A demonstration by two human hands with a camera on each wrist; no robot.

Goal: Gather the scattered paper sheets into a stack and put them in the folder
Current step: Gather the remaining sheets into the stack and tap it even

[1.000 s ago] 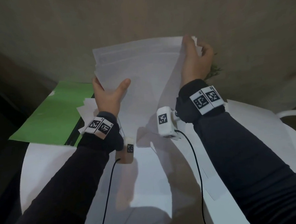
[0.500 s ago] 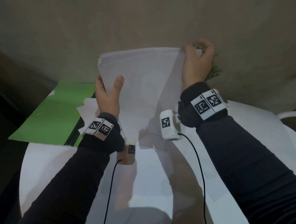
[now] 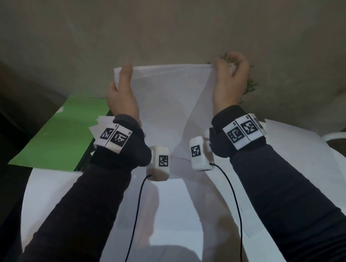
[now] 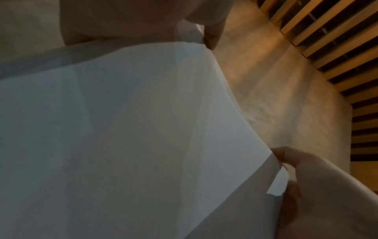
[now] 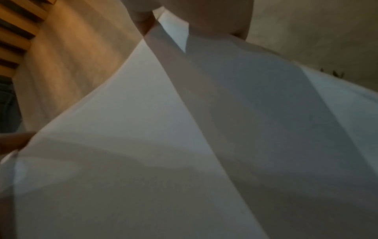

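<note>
I hold a stack of white paper sheets [image 3: 171, 101] upright over the round white table [image 3: 37, 198], lower edge down near my wrists. My left hand [image 3: 121, 89] grips the stack's left side near the top corner, thumb on the near face. My right hand [image 3: 228, 72] pinches the top right corner, fingers curled behind it. The green folder [image 3: 63, 139] lies open at the table's left edge, a few white sheets [image 3: 97, 127] on its right part. In the left wrist view the paper sheets [image 4: 122, 129] fill the frame; in the right wrist view the sheets [image 5: 163, 145] do too.
More white sheets [image 3: 173, 207] lie flat on the table under my arms, and one [image 3: 296, 144] at the right. A small green plant [image 3: 250, 85] shows behind my right hand. A beige wall [image 3: 157, 22] stands close behind the table. A white chair rim [image 3: 345, 135] is at the right.
Both hands slid up the stack's sides toward its top corners and moved apart. The stack's top edges now line up more evenly than a second ago.
</note>
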